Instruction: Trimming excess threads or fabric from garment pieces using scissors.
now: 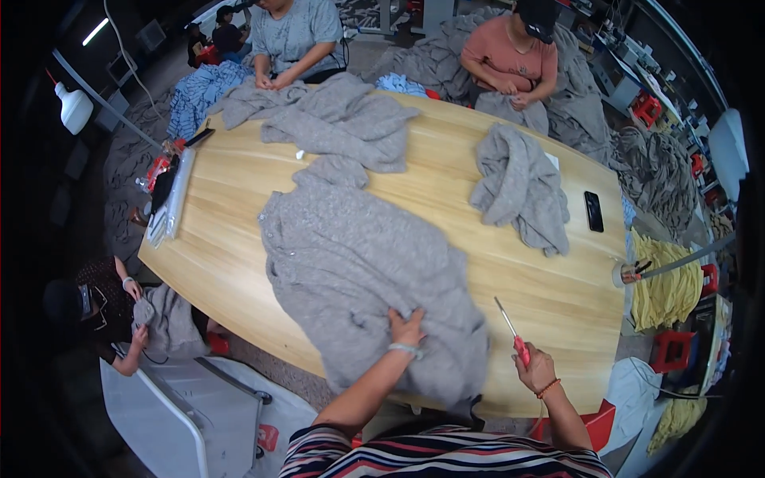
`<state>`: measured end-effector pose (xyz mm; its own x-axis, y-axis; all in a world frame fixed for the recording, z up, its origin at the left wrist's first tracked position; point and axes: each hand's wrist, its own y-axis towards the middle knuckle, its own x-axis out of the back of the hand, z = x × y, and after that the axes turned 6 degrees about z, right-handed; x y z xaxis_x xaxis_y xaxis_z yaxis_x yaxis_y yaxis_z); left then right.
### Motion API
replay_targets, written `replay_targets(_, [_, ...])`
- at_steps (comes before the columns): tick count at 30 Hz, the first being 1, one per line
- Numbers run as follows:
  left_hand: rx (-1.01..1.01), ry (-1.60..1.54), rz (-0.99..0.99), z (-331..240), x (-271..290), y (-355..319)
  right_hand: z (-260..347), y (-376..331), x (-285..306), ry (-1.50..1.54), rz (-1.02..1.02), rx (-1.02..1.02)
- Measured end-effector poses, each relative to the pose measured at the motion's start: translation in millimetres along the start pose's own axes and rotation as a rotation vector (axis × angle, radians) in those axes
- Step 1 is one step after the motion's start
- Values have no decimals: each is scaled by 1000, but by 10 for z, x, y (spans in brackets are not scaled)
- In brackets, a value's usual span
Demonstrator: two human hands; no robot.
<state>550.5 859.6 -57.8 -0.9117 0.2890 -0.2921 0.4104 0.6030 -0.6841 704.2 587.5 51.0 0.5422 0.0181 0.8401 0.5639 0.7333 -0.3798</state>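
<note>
A large grey knit garment [366, 247] lies spread and wrinkled across the middle of the table, its lower part hanging toward my lap. My left hand [407, 330] is on its near part, fingers closed into the cloth, with folds running out from the fingertips. To the right of the garment, my right hand [535, 368] grips a red-handled tool [522, 350] with a slim metal shaft pointing away and to the left. Its tip is in the air over the wood, apart from the cloth; its exact kind cannot be made out.
On the wooden table [558, 319] lie another grey knit piece [518, 187], a black phone [593, 211] and a heap of grey knits [343, 115] at the far side. Two people sit across the far edge; another person [103, 311] handles knitwear at left. Lamps [74, 107] flank the table.
</note>
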Motion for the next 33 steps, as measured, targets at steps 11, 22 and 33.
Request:
replay_targets(11, [421, -141, 916, 963, -1525, -917, -751, -691, 505, 32, -80, -51])
replay_targets(22, [-205, -30, -365, 274, 112, 137, -362, -368, 722, -9, 55, 307])
replay_targets(33, [-363, 29, 55, 675, 269, 504, 568, 305, 666, -184, 338, 295])
